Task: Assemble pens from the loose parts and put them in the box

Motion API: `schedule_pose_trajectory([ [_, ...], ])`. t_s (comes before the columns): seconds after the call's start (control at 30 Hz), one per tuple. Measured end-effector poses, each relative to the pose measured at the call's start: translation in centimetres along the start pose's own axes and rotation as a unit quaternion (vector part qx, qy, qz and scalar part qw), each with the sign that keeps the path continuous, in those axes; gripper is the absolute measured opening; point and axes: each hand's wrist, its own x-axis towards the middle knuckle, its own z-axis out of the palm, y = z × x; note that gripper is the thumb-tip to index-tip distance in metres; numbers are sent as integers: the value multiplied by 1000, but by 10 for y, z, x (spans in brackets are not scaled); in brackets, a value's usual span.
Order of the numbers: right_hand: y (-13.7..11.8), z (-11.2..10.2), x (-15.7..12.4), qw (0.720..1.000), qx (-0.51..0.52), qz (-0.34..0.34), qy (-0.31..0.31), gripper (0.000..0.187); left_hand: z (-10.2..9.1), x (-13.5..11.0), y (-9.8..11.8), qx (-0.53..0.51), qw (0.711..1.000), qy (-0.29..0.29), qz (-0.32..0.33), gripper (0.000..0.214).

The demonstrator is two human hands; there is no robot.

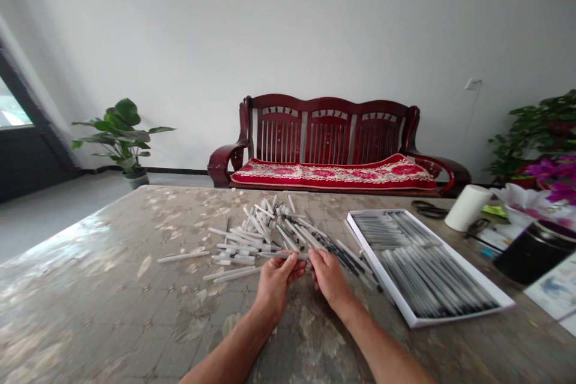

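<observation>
Fingers (291,263) of left hand (275,283) and right hand (328,276) pinch a slim, pale-grey pen (302,256) level.

Wht pens (265,231), red floral cushion (333,174), brn marbled table (112,288)

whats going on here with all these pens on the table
A person's left hand and right hand pinch one thin grey plastic pen above a marbled brown table. Just beyond lies a loose pile of white and grey pen parts; to the right, a flat white tray is packed with rows of pens.
</observation>
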Motion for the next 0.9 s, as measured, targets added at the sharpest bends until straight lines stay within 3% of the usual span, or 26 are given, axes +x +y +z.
schedule_pose_trajectory([
  [0.2, -10, -4, -5, 983, 169, 75, -12, 43, 3, -5, 10, 75, 995, -65, 17, 33],
  [0.33, -12, -14, -3, 983, 167, 70, -25, 43, -5, -3, 22, 88, 977, -163, -104, 33],
  [0.43, -10, -17, -1, 985, 153, 68, -38, 41, -15, -1, 24, 117, 935, -255, -215, 47],
  [0.5, -7, -16, -1, 987, 143, 57, -48, 43, -20, -2, 23, 141, 910, -305, -241, 48],
  [0.57, -5, -16, 0, 988, 133, 50, -55, 44, -21, -4, 22, 151, 903, -320, -243, 43],
  [0.67, -1, -22, 5, 994, 98, 40, -13, 42, -20, 0, 25, 91, 939, -259, -208, 31],
  [0.77, 2, -37, 13, 997, -58, 2, 60, 37, -19, 10, 34, -42, 984, -135, -106, 16],
  [0.9, 1, -45, 17, 956, -288, -47, 29, 19, -19, 23, 41, -152, 988, 33, 1, 4],
])
